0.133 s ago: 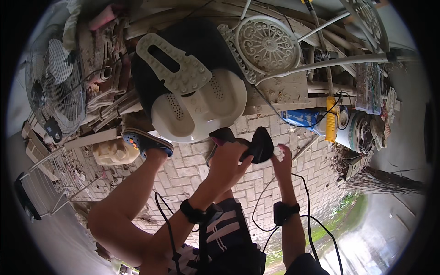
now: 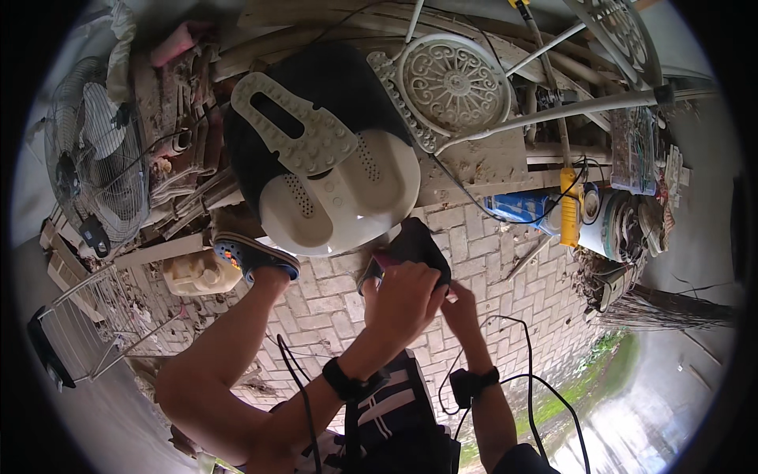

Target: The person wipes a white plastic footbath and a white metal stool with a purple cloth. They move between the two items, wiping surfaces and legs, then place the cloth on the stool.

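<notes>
A dark, soft-looking black item with a small pink patch (image 2: 420,243) is held up in front of me, above the brick floor. I cannot make out its kind. My left hand (image 2: 404,300) is closed round its near left side, with fingers curled over it. At its near right edge my right hand (image 2: 461,312) has its fingers pressed together on it, close beside the left hand. The fingertips of both hands are partly hidden. A black band with a small box is strapped to each wrist.
Just beyond stands a black-and-white foot spa tub (image 2: 355,213) with a knobbed plate on it. A white metal chair (image 2: 455,83), blue can (image 2: 517,207), yellow-handled tool (image 2: 569,205), wire fan (image 2: 95,158) and jug (image 2: 201,272) surround the brick paving (image 2: 466,237). Black cables (image 2: 530,379) loop near my arms.
My right hand has moved left from beside the black item onto its edge, its fingers closing. The item has turned and now shows a broader, flatter face. My left hand still grips it.
</notes>
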The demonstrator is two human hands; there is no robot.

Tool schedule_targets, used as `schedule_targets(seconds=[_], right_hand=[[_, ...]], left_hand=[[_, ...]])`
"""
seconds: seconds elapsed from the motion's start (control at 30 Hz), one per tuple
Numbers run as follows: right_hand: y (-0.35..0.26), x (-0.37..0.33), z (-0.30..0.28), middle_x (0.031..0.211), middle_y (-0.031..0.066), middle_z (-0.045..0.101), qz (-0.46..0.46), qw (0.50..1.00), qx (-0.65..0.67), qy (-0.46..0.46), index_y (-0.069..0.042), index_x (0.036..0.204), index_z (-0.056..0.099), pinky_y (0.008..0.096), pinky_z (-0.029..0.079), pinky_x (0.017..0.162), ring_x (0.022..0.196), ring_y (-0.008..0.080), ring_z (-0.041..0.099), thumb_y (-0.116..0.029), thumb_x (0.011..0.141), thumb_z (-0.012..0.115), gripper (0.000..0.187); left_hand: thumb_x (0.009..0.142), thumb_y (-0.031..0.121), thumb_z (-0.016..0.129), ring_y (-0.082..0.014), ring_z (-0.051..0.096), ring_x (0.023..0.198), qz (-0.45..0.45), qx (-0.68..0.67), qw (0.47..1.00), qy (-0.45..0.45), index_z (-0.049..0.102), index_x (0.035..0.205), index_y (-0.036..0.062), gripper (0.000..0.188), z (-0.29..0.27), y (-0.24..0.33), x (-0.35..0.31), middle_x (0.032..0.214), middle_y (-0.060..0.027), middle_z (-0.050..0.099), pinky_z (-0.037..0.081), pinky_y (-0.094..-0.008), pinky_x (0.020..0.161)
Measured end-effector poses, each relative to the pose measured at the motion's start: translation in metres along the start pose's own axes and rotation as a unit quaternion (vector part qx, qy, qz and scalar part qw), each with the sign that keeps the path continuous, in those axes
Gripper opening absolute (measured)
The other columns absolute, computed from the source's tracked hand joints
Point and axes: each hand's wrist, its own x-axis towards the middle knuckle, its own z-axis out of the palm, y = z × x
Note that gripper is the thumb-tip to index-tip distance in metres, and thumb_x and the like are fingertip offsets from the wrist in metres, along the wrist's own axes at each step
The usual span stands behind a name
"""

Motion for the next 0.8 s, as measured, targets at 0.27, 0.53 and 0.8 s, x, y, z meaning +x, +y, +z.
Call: schedule_targets(seconds=[0.27, 0.53, 0.8], right_hand=[[-0.007, 0.025, 0.057, 0.076, -0.0030, 0.058, -0.017, 0.936, 0.346, 0.058, 0.001, 0.088, 0.060, 0.0277, 0.042, 0.058, 0.070, 0.0072, 0.047, -0.017, 0.097, 0.057, 0.020], [-0.074, -0.007, 0.062, 0.091, 0.0073, 0.065, 0.111, 0.888, 0.439, 0.082, 0.001, 0.099, 0.064, 0.0323, 0.048, 0.077, 0.084, 0.0175, 0.058, -0.019, 0.094, 0.062, 0.021], [-0.072, 0.068, 0.072, 0.096, 0.0116, 0.065, 0.017, 0.938, 0.346, 0.004, 0.002, 0.100, 0.064, 0.0363, 0.046, 0.084, 0.091, 0.0230, 0.058, -0.021, 0.092, 0.063, 0.024]], left_hand=[[0.087, 0.015, 0.069, -0.0242, 0.057, 0.080, 0.002, 0.179, 0.984, 0.002, 0.060, 0.098, 0.0049, 0.018, -0.019, 0.023, -0.007, 0.085, -0.0073, 0.055, 0.043, -0.0383, 0.076], [0.087, 0.018, 0.069, -0.0216, 0.057, 0.076, -0.023, 0.170, 0.985, 0.022, 0.058, 0.095, 0.0057, 0.018, -0.032, 0.033, -0.001, 0.083, -0.0061, 0.054, 0.042, -0.0355, 0.069], [0.082, 0.017, 0.069, -0.0221, 0.057, 0.074, -0.060, 0.208, 0.971, 0.106, 0.056, 0.084, 0.0069, 0.017, -0.048, 0.015, 0.008, 0.082, -0.0062, 0.053, 0.043, -0.0364, 0.070]])
